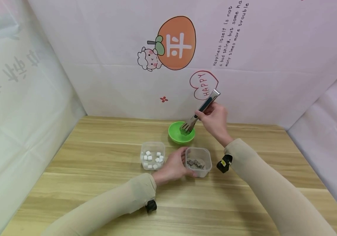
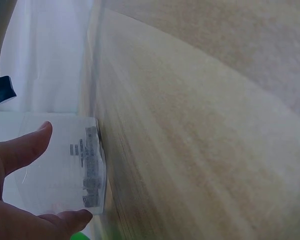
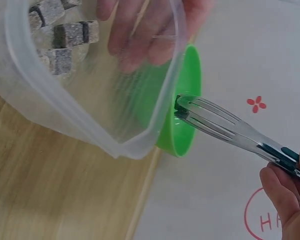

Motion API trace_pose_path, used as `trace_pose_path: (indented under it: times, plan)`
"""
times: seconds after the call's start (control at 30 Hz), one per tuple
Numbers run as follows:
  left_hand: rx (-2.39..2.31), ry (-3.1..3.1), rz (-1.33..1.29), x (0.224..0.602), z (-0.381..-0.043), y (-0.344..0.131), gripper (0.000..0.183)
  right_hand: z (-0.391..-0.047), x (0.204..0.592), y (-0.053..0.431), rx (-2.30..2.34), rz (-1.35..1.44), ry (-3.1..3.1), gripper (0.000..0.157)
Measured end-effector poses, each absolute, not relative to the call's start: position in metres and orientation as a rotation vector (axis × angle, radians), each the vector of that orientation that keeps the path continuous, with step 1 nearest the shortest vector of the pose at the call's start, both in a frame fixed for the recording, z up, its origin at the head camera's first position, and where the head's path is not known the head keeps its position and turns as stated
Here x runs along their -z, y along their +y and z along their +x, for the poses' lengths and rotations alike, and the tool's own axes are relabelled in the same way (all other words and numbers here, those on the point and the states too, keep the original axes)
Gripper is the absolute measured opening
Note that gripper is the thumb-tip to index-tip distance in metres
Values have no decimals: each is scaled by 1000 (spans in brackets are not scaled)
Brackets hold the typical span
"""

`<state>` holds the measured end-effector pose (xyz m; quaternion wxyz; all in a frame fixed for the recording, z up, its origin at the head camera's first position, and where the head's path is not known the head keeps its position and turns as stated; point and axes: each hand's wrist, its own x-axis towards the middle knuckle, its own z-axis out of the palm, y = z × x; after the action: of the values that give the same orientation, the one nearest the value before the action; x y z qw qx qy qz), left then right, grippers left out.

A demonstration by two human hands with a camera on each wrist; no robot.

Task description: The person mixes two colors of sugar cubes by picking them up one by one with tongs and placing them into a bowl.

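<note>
My right hand (image 1: 215, 118) holds metal tongs (image 1: 206, 104) with dark grip inlays, their slotted tips down inside a green bowl (image 1: 174, 139). In the right wrist view a dark bit shows at the tips of the tongs (image 3: 217, 120); I cannot tell whether it is a cube. My left hand (image 1: 173, 166) grips a clear plastic container (image 1: 206, 154) from its left side, thumb in front and fingers behind. Several grey stone-like cubes (image 3: 67, 35) lie on this container's bottom. From the left wrist view, the thumb and a finger span the container's side (image 2: 55, 165).
Left of my left hand stands a second clear container (image 1: 153, 145) with several white cubes (image 1: 149, 158). All stand on a wood-grain table (image 1: 103, 164). A printed white cloth (image 1: 112, 82) rises behind the bowl, with more cloth at both sides.
</note>
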<state>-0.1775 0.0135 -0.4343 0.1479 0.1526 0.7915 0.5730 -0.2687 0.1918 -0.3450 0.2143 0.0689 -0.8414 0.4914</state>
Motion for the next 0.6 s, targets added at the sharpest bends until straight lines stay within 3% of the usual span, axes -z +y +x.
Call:
trace_pose_path:
  times: [0.6]
  plan:
    - [-1630, 2323, 449, 434, -177, 14, 102, -277, 354, 182, -1301, 136, -2383, 16]
